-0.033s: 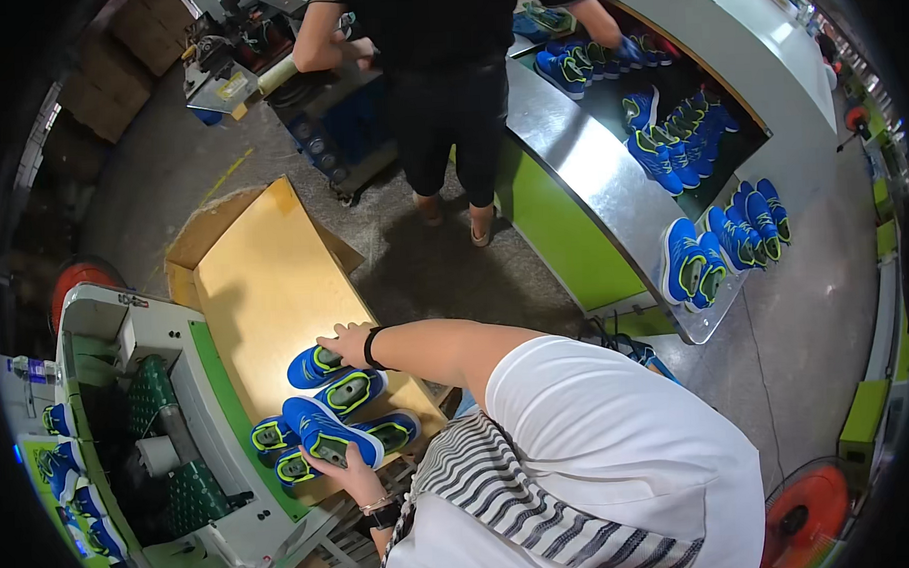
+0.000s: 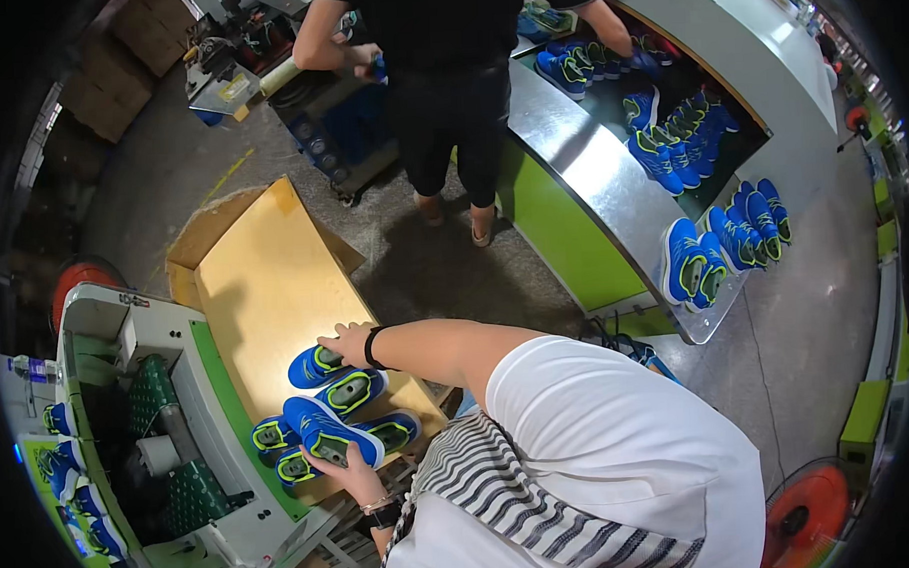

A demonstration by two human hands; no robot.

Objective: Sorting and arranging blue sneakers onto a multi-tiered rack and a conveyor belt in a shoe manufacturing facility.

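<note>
My left hand (image 2: 353, 474), with a dark band and a bracelet at the wrist, is closed on the heel end of a blue sneaker (image 2: 314, 419) with yellow-green trim. That sneaker lies tilted across others. My right hand (image 2: 349, 345), a black band on its wrist, is closed at the heel opening of another blue sneaker (image 2: 303, 369). Between my hands lies a third blue sneaker (image 2: 366, 389). A further sneaker (image 2: 398, 429) sits at the right, and smaller visible parts of others (image 2: 270, 434) show at the left. Grey inserts fill the shoe openings.
The sneakers rest on a tan board (image 2: 248, 261) beside a white and green machine (image 2: 126, 336). Ahead stands a co-worker (image 2: 448, 94) in black at a metal-edged table (image 2: 622, 208) bearing several blue sneakers (image 2: 660, 157). A red round fan (image 2: 805, 512) stands at the lower right.
My hands and the sneakers stay where they were. The co-worker's arms have shifted slightly; something blue now shows in the co-worker's hand on the left.
</note>
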